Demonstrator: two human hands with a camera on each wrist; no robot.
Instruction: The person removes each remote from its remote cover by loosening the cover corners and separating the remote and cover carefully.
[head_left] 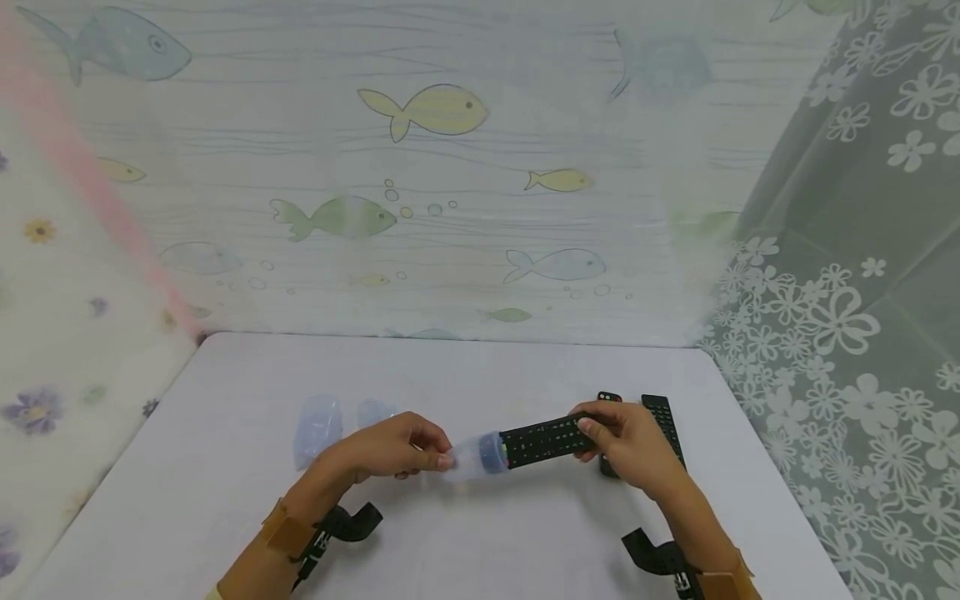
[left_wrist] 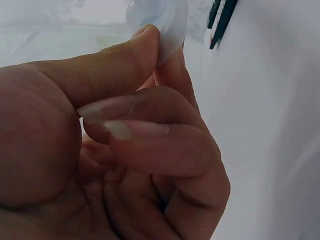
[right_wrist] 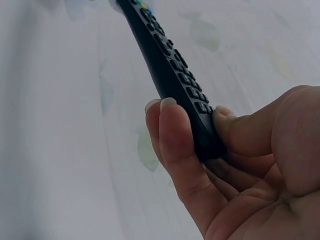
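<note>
My right hand grips a black remote control by its right end, thumb on the button side and fingers underneath. In the right wrist view the remote slants up and away, its rows of buttons facing right. A translucent bluish sleeve surrounds the remote's far left end, and its loose tail narrows toward the left. That tail is pinched by my left hand between thumb and forefinger. In the left wrist view the sleeve rises above the thumb, with the other fingers curled below.
Two more translucent bluish sleeves, one large and one partly hidden, lie behind my left hand on the white table. Behind my right hand lie two dark remotes, one mostly covered and one longer. A fish-print curtain hangs behind.
</note>
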